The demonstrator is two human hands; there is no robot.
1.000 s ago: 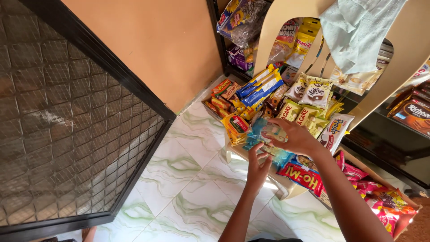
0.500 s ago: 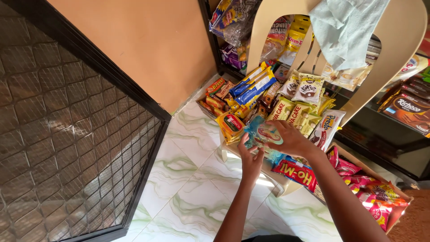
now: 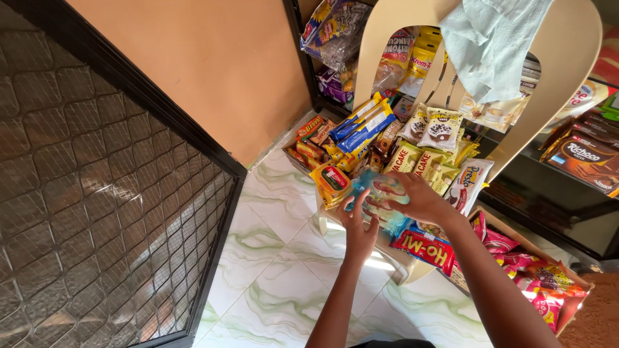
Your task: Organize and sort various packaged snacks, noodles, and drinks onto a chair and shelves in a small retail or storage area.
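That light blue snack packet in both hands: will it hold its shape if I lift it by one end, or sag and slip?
The light blue packet looks like thin glossy film, so probably floppy and a bit slippery. The left hand and right hand both support it, which suggests it sags from one end. Likely light.

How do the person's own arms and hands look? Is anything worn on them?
Both forearms are bare up to the bottom edge of the picture: no sleeve shows. The left hand and the right hand wear no glove, and no ring, watch or bracelet shows. The fingers are slim.
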